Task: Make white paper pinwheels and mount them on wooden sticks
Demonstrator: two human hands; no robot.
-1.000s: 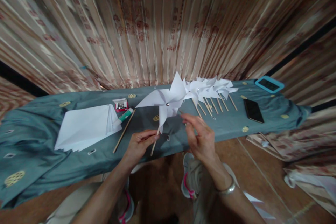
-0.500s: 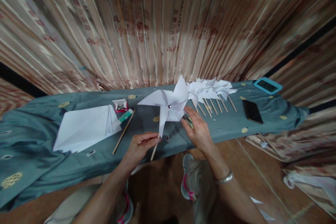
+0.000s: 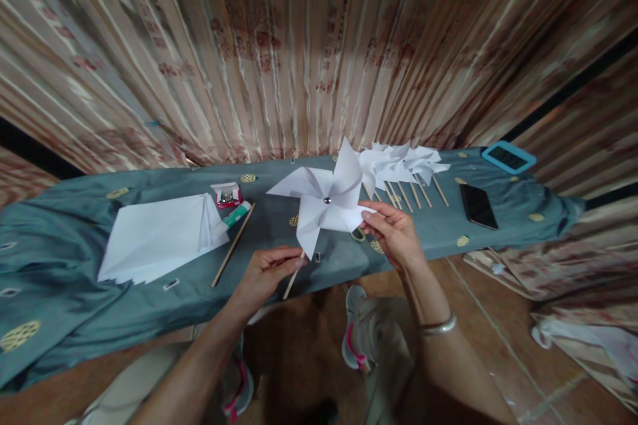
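A white paper pinwheel (image 3: 327, 201) with a shiny pin at its centre is held up above the table. My left hand (image 3: 272, 271) is closed on its wooden stick, just below the lowest blade. At the pinwheel's right side my right hand (image 3: 391, 229) pinches the tip of one blade between thumb and fingers. Part of a pair of scissors (image 3: 357, 234) shows on the cloth beneath, mostly hidden by the pinwheel and my right hand. Several finished paper pinwheels (image 3: 403, 163) lie in an overlapping row behind it, sticks toward me.
White paper sheets (image 3: 154, 236) are stacked at the left. Beside them lie an open red-and-white box of pins (image 3: 228, 197), a green-and-white tube (image 3: 236, 214) and a loose wooden stick (image 3: 233, 246). A black phone (image 3: 478, 206) and a blue-framed device (image 3: 508, 157) are at the right.
My right hand has moved a little right and now pinches a blade tip. The pinwheel's blades have turned slightly. My left hand keeps its hold on the stick.
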